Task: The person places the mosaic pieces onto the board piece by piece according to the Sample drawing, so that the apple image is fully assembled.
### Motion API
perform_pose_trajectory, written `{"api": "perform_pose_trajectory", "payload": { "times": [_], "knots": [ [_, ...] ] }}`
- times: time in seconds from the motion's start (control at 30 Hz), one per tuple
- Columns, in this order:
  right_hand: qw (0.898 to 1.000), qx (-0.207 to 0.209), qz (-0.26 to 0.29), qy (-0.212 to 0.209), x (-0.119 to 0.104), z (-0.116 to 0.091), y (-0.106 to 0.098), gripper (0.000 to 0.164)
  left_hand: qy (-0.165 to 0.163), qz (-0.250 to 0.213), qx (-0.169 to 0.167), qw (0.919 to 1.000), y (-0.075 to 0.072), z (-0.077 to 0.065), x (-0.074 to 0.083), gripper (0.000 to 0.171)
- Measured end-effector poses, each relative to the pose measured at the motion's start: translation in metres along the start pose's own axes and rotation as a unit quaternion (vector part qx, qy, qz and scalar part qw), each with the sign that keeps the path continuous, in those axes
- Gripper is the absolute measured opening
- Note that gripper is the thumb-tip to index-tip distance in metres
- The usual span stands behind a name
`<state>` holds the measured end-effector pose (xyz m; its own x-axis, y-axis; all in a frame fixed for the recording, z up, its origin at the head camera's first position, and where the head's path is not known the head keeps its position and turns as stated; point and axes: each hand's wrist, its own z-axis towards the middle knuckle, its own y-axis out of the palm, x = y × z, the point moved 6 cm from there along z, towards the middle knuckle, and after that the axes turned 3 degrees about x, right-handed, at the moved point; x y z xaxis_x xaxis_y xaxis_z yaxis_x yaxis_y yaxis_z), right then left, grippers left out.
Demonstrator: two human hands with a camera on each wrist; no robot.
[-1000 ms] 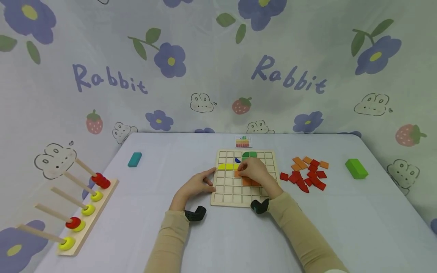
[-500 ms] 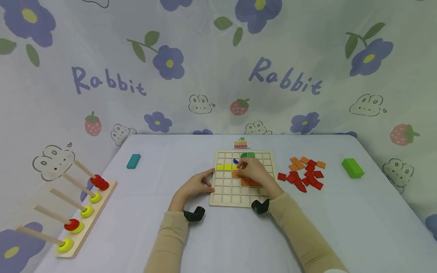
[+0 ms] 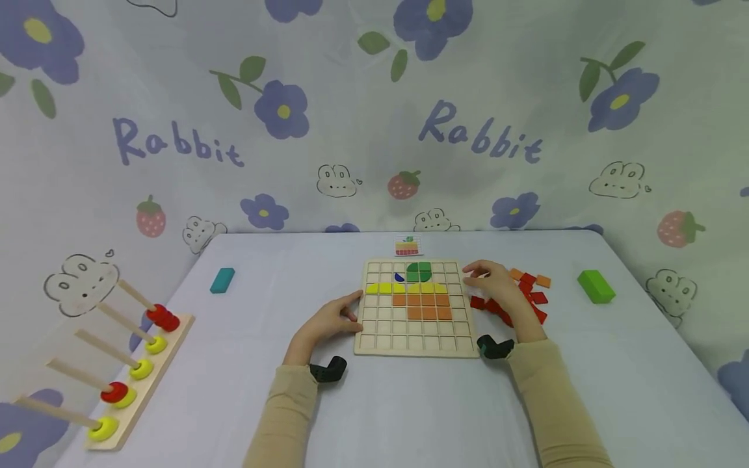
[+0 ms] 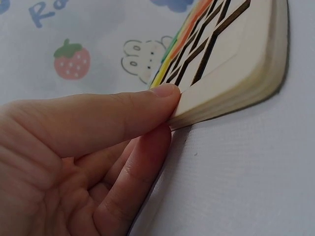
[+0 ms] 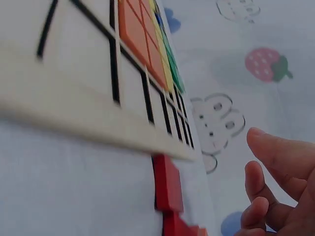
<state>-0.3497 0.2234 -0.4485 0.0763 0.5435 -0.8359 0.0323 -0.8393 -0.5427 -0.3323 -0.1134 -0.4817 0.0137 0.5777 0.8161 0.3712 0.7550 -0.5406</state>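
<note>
Left hand (image 3: 329, 320), thumb and forefinger apart, braces the wooden board (image 3: 380, 342) mid-table (image 3: 398, 409); right hand (image 3: 497, 285), fingers parted, holding nothing, hovers by the red tiles (image 3: 539, 298) at right: probably light, stiff, slick, best pinched edgewise!

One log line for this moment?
left hand: touching left edge of grid board | right hand: near red tiles, no piece visible | green tiles: on board

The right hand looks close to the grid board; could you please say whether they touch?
Apart: the right wrist view shows printed cloth between the right hand and the grid board.
</note>
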Motion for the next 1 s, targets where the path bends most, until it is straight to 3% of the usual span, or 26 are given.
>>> {"api": "perform_pose_trajectory", "payload": {
  "times": [0.1,0.23,0.4,0.53,0.67,1.0],
  "knots": [
    [1.0,0.025,0.01,0.005,0.015,-0.004,-0.022,0.037,-0.001,0.002,0.002,1.0,-0.001,-0.002,0.001,0.081],
    [0.998,0.047,0.0,0.037,0.031,-0.008,-0.038,0.036,-0.001,0.005,0.005,1.0,-0.004,-0.003,0.001,0.081],
    [0.996,0.022,-0.047,0.074,0.042,-0.012,-0.041,0.041,-0.003,0.0,0.003,1.0,-0.004,-0.004,0.001,0.081],
    [0.993,-0.018,-0.093,0.063,0.044,-0.012,-0.038,0.045,-0.01,-0.007,0.002,0.9999,-0.003,-0.003,0.0,0.081],
    [0.992,-0.031,-0.115,0.047,0.043,-0.01,-0.037,0.045,-0.012,-0.008,0.001,0.9999,-0.002,-0.002,0.0,0.081],
    [0.994,0.017,-0.106,0.012,0.042,-0.008,-0.044,0.036,-0.003,-0.013,-0.001,0.9999,0.0,-0.002,0.001,0.081]
  ]
}}
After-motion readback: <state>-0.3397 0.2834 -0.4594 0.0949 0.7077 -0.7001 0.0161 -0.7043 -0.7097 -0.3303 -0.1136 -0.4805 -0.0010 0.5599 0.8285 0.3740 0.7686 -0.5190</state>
